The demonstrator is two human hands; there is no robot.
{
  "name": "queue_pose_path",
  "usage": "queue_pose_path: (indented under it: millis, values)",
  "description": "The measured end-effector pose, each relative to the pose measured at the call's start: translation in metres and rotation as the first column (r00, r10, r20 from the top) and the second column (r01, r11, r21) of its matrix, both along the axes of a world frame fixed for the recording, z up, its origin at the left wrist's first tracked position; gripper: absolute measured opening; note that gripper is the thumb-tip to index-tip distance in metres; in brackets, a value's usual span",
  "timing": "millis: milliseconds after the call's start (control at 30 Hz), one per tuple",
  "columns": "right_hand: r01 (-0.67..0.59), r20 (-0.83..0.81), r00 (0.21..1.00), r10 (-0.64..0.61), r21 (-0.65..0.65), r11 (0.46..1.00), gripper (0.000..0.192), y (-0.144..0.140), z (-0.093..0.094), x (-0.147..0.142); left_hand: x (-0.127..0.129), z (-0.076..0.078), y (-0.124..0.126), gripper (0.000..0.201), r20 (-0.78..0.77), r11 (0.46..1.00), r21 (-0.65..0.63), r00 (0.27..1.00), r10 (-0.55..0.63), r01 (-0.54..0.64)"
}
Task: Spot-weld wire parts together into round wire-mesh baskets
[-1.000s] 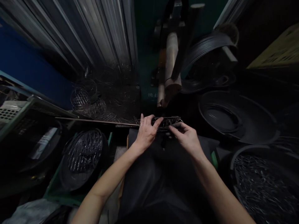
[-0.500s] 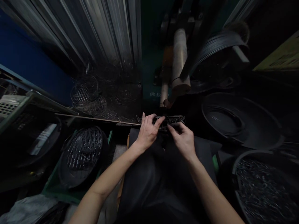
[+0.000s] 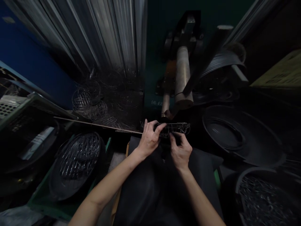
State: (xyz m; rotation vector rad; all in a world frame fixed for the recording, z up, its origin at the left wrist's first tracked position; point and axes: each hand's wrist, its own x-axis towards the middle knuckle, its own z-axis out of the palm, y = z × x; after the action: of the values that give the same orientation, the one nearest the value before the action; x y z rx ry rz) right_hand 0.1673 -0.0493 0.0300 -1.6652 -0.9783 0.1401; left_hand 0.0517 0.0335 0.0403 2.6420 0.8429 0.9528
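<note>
While both my hands work at the wire frame point(image 3: 177, 128), it sits on the near side of the thick metal cylinder point(image 3: 183, 75), below its end and just beyond the edge of my dark apron point(image 3: 145, 188). My left hand point(image 3: 148, 140) has hold of the frame's left part, thumb laid over it and set well apart from the raised fingers. My right hand point(image 3: 181, 153) is at the near edge, thumb and forefinger curled toward each other; shadow hides whether the tips have met, so I cannot tell if they pinch a wire or some small loose piece.

Close to the cylinder's lower left is a thinner rod point(image 3: 166, 105), with its tip just past the frame. I judge that a careless push forward could knock the wires against it and bend them. The left grip seems light; if that thumb slipped, the frame could twist and drop. Thin wire ends could prick my bare fingertips, and the gloom makes misplacing one likelier.

Farther left of the cylinder lie loose wire pieces point(image 3: 94, 102), ready to snag; well to its right, nearer me, is a bucket of small metal bits point(image 3: 263, 197).
</note>
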Motion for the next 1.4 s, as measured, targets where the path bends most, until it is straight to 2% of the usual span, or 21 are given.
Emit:
queue_pose_path:
  millis: [500, 833, 967, 1133, 1400]
  values:
    - [-0.031, 0.029, 0.999, 0.029, 0.049, 0.998, 0.019, 0.006, -0.003, 0.001, 0.001, -0.005, 0.008, 0.057, 0.032, 0.998, 0.069, 0.999, 0.011, -0.013]
    - [0.037, -0.009, 0.999, -0.037, 0.019, 0.999, 0.023, 0.007, -0.007, 0.000, 0.008, -0.008, 0.010, 0.060, 0.053, 1.000, 0.008, 0.998, -0.016, 0.015]
    - [0.022, -0.025, 0.999, -0.021, 0.028, 0.999, 0.024, 0.008, -0.008, 0.001, 0.008, -0.009, 0.011, 0.060, 0.050, 0.999, -0.031, 0.998, -0.024, 0.025]
    - [0.001, -0.030, 1.000, 0.000, 0.055, 0.998, 0.019, 0.010, -0.007, 0.001, 0.007, -0.009, 0.013, 0.061, 0.074, 1.000, -0.006, 0.997, -0.030, 0.030]
    - [0.021, -0.015, 1.000, -0.021, 0.040, 0.999, 0.024, 0.015, -0.007, 0.003, 0.010, -0.009, 0.018, 0.058, 0.073, 0.998, -0.055, 0.997, -0.037, 0.041]
